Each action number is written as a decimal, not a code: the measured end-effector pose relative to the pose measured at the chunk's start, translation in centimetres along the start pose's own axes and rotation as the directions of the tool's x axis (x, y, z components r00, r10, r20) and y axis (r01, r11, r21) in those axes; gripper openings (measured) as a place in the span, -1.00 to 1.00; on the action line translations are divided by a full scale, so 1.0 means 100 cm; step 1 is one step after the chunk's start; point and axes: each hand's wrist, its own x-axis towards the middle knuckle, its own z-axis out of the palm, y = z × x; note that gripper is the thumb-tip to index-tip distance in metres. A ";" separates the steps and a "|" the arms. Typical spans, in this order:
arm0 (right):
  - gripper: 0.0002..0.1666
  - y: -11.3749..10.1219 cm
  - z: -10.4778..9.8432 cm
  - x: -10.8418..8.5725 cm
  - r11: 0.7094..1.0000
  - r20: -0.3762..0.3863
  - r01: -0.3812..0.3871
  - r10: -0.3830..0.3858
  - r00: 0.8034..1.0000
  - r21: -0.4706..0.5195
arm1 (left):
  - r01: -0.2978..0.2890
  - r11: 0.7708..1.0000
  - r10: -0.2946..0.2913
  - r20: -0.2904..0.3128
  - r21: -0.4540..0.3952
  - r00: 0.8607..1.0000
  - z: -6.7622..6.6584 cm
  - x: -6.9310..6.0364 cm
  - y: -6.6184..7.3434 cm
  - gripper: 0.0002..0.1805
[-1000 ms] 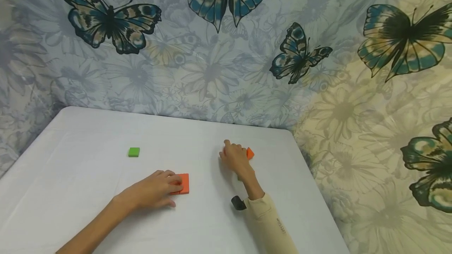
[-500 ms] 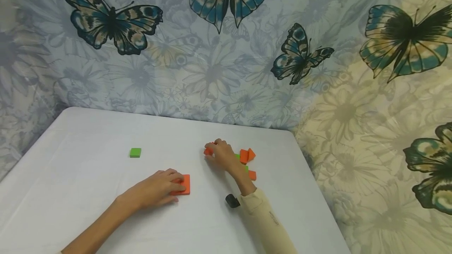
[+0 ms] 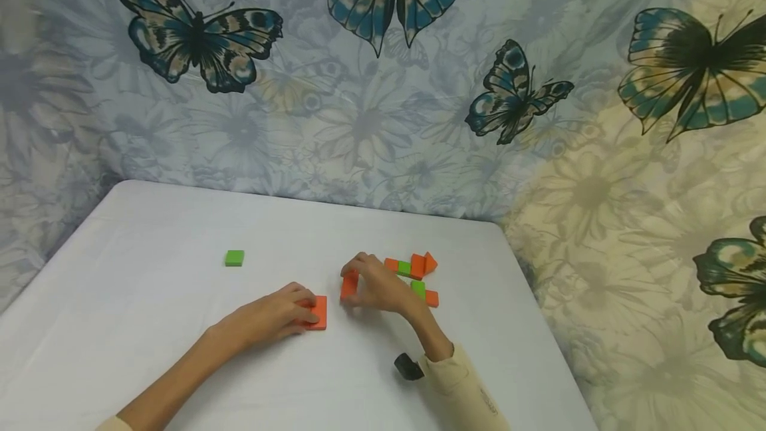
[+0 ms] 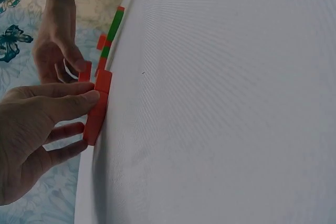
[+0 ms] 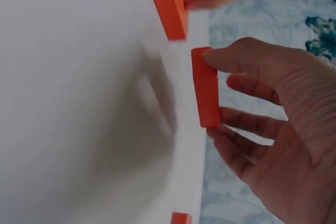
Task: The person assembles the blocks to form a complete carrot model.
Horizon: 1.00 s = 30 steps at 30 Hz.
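Note:
In the head view my left hand rests over flat orange blocks lying on the white table. The left wrist view shows its thumb and fingers gripping these joined orange blocks; the palm hides part of them in the head view. Just to the right and a little farther back, my right hand holds a long orange block between thumb and fingers. Seen from the right wrist, that block is pinched at its two ends, with a gap between it and the left hand's blocks.
Behind the right hand lies a cluster of small pieces: an orange block, an orange triangle and green blocks among them. A lone green block sits at the back left. A butterfly-patterned wall covering stands behind the table.
My right hand has come left and nearer from the cluster, bringing the long orange block beside the left hand. More of the cluster shows now. The left hand has barely moved.

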 end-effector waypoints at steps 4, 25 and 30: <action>-0.43 -0.012 0.011 -0.016 0.998 0.091 0.060 -0.062 0.994 0.022 | -0.013 1.000 0.013 -0.020 -0.003 1.000 0.000 0.002 0.001 -0.76; -0.37 -0.018 0.035 -0.019 0.992 0.030 0.122 -0.122 0.992 -0.016 | -0.031 0.999 0.030 -0.037 -0.012 0.999 0.005 0.010 0.005 -0.77; -0.38 -0.019 0.036 -0.019 0.989 0.009 0.140 -0.140 0.990 -0.039 | -0.029 0.999 0.029 -0.025 -0.017 0.999 0.004 0.009 0.004 -0.76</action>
